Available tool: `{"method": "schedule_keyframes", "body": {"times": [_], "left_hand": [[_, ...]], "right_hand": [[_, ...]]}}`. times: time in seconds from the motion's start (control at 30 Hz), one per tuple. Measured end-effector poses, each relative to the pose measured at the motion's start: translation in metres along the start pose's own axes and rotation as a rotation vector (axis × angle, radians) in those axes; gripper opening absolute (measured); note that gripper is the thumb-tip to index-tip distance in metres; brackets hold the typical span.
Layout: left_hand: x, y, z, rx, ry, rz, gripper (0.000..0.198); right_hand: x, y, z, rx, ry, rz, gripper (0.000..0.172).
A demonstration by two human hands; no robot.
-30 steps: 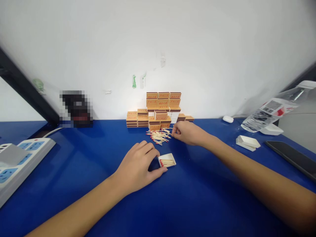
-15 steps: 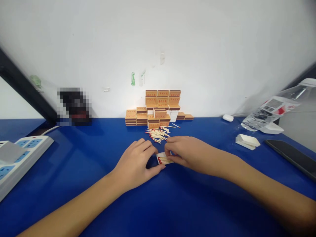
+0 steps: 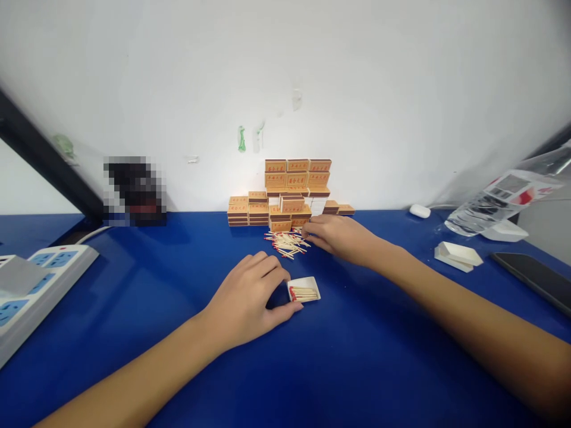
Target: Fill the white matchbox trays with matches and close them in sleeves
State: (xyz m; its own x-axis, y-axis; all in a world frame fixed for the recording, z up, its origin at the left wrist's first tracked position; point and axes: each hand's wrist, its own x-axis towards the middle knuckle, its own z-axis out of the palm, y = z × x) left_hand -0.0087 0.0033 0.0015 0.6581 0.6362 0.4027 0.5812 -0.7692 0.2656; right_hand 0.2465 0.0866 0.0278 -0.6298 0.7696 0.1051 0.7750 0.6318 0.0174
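A small white matchbox tray (image 3: 314, 283) lies on the blue table with a row of red-headed matches (image 3: 304, 293) inside. My left hand (image 3: 252, 291) grips the tray's left end between thumb and fingers. Beyond it is a loose pile of matches (image 3: 288, 242). At the right edge of that pile, my right hand (image 3: 334, 236) has its fingertips pinched together; whatever they hold is hidden. Stacked orange matchboxes (image 3: 297, 179) stand against the wall just behind the pile.
A power strip (image 3: 57, 279) lies at the left. On the right are empty white matchbox trays (image 3: 461, 254), a phone (image 3: 535, 276), a tilted plastic bottle (image 3: 495, 202) and a small white case (image 3: 420, 211). A pixelated dark object (image 3: 138, 190) leans on the wall.
My right hand has left the tray and moved away from me to the right side of the match pile. The left hand keeps its hold on the tray.
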Motion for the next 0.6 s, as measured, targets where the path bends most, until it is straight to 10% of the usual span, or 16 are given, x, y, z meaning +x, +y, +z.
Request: {"method": "schedule_keyframes", "body": {"times": [0.6], "left_hand": [[0.002,-0.001,-0.001,0.02,0.05,-0.03,0.023]], "right_hand": [[-0.016,-0.006,-0.01,0.213,0.006,0.107,0.013]]}}
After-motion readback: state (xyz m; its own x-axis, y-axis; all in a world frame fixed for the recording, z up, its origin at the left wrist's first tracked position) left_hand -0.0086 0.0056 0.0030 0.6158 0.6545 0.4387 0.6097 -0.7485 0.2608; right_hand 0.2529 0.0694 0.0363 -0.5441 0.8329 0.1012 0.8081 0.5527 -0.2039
